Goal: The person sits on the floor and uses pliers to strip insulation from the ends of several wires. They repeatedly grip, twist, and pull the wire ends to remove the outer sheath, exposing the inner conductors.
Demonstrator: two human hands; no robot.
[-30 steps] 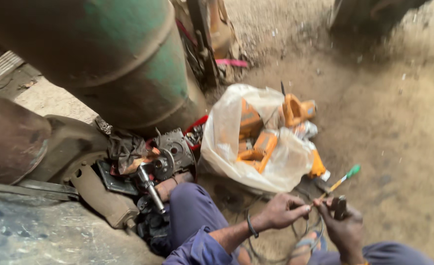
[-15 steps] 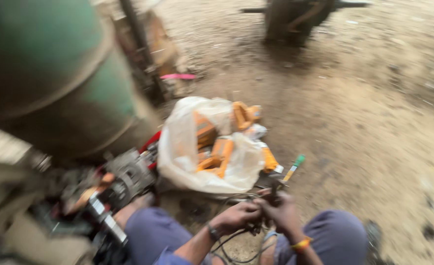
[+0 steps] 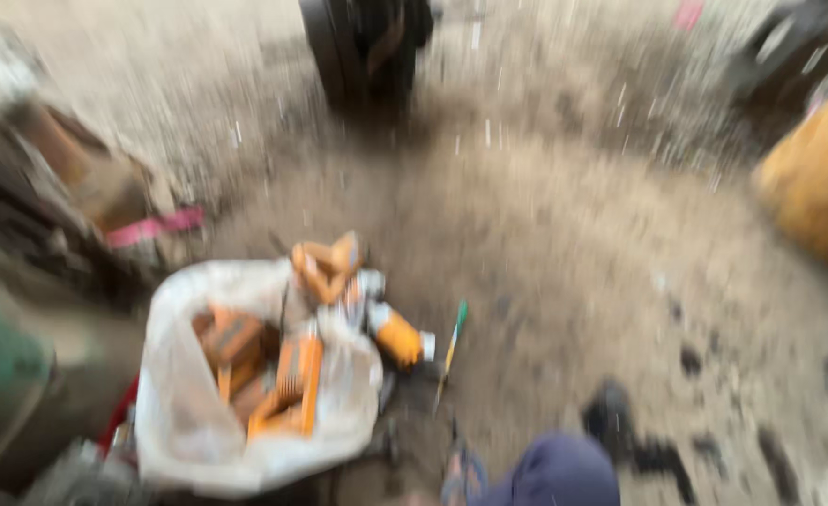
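Dirt floor (image 3: 564,281), view blurred | hands out of frame, grip can't tell | clear bag (image 3: 245,412) w/ orange parts near left, screwdriver (image 3: 451,351) just right | risk: knee (image 3: 564,473) close, may kick screwdriver

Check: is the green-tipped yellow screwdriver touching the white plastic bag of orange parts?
Apart. The head view shows bare dirt between the screwdriver and the bag.

A slim screwdriver (image 3: 450,349) with a green and yellow handle lies on the dirt floor (image 3: 573,244), just beside a white plastic bag (image 3: 245,375) of orange boxes; blurred.
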